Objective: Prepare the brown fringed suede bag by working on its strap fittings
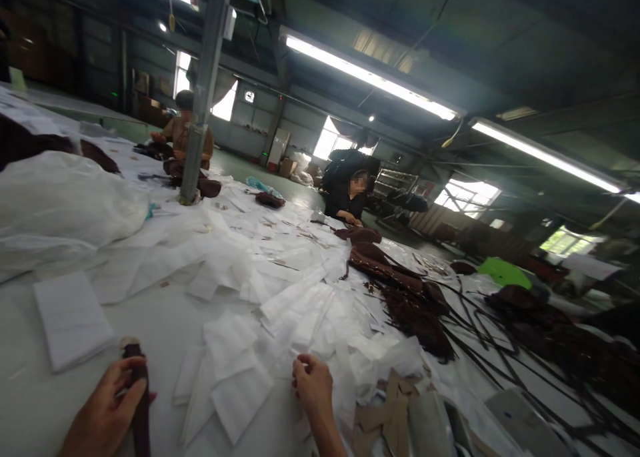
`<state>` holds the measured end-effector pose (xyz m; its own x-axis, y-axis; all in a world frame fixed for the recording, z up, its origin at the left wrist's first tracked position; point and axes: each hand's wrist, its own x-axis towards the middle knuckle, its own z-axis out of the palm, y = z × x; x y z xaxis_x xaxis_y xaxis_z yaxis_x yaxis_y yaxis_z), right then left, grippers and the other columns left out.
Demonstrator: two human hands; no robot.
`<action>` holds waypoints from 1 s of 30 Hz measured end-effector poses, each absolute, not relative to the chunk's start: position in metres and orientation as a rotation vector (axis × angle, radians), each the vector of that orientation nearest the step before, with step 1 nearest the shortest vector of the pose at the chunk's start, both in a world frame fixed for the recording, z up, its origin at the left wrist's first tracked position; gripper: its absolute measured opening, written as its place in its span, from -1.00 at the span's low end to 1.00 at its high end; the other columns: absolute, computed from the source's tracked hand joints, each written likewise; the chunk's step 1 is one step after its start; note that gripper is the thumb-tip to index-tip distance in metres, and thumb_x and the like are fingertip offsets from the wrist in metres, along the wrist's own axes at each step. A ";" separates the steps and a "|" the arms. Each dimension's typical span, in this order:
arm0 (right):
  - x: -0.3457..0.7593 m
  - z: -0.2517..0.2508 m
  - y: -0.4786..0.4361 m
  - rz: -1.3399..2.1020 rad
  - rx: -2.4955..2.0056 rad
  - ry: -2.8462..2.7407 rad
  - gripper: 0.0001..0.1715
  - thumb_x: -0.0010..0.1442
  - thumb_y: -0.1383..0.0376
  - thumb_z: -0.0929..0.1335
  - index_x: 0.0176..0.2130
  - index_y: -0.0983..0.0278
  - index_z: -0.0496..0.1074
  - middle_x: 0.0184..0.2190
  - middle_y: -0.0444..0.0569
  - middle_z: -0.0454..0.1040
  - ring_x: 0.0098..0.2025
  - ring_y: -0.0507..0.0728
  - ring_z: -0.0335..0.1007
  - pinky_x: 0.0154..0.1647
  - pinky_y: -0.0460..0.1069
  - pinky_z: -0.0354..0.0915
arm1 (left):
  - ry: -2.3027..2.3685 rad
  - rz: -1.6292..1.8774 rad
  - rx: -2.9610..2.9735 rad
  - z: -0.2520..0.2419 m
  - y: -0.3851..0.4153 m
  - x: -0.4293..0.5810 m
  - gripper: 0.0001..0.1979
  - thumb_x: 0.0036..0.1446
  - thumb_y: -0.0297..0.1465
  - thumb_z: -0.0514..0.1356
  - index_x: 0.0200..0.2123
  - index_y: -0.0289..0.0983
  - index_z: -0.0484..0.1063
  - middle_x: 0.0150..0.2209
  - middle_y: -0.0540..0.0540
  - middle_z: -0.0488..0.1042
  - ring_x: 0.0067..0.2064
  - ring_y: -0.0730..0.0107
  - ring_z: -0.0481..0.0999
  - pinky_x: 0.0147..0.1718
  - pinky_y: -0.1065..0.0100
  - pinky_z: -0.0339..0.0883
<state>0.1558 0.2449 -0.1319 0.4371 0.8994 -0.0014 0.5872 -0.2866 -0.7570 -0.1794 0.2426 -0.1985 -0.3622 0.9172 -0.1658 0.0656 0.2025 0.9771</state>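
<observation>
My left hand (107,403) is at the lower left, its fingers wrapped round a dark brown strap (141,397) that stands upright with a pale tip. My right hand (313,380) is at the lower middle, over the loose white sheets (245,390). Its fingers are curled together at the edge of white material; what they pinch, if anything, is too small to make out. A folded white sheet (74,320) lies flat beyond my left hand.
Brown bags (410,290) with long straps spread across the right. Brown scraps (387,413) lie near the lower right. A clear plastic bag (70,197) bulges at the left, near a metal post (203,97). Two people (347,200) sit across the table.
</observation>
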 end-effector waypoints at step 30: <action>0.143 -0.146 0.277 1.146 -1.633 -0.552 -0.60 -0.37 0.15 0.53 -0.56 0.32 0.39 -0.72 -0.22 0.33 -0.65 -0.03 0.25 -0.69 -0.16 0.14 | 0.846 1.342 0.107 -0.162 0.238 -0.181 -0.67 -0.01 -0.56 0.26 -0.11 -0.30 0.47 -0.31 -0.14 0.58 -0.35 0.23 0.58 -0.31 0.20 0.58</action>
